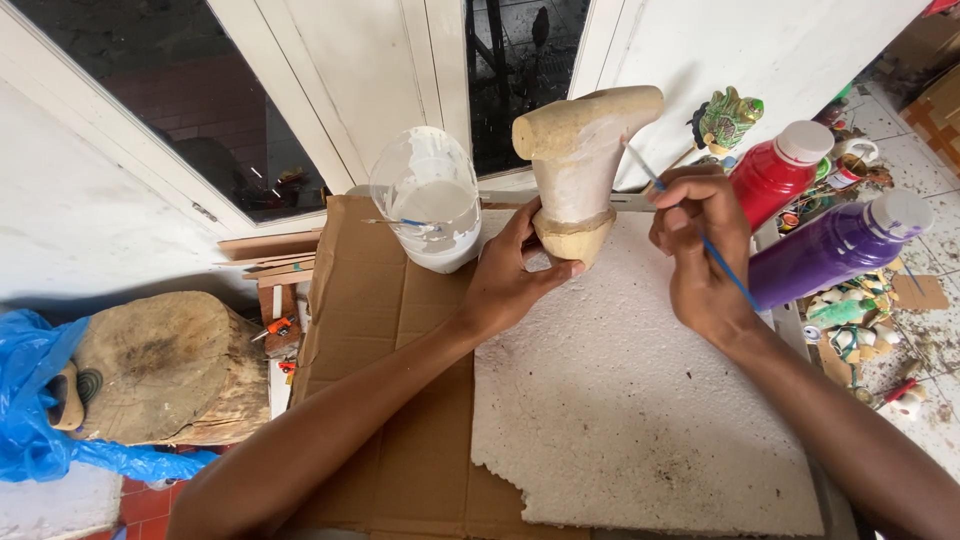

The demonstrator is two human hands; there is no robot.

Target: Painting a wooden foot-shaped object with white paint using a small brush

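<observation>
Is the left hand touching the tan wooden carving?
Touching. The head view shows the left hand gripping the tan wooden carving at its base, fingers wrapped around it.

A red plastic paint bottle with a white cap (778,170) lies just right of the white foam board (640,400). A purple white-capped bottle (835,250) lies beside it. Behind the board's left corner stands a cut clear plastic container of white paint (430,205).

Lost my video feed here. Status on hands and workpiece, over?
Left hand gripping pale carved wooden figure at its base. Right hand holding thin blue paintbrush against it. Cut plastic bottle of white paint beside; nothing obstructing.
</observation>
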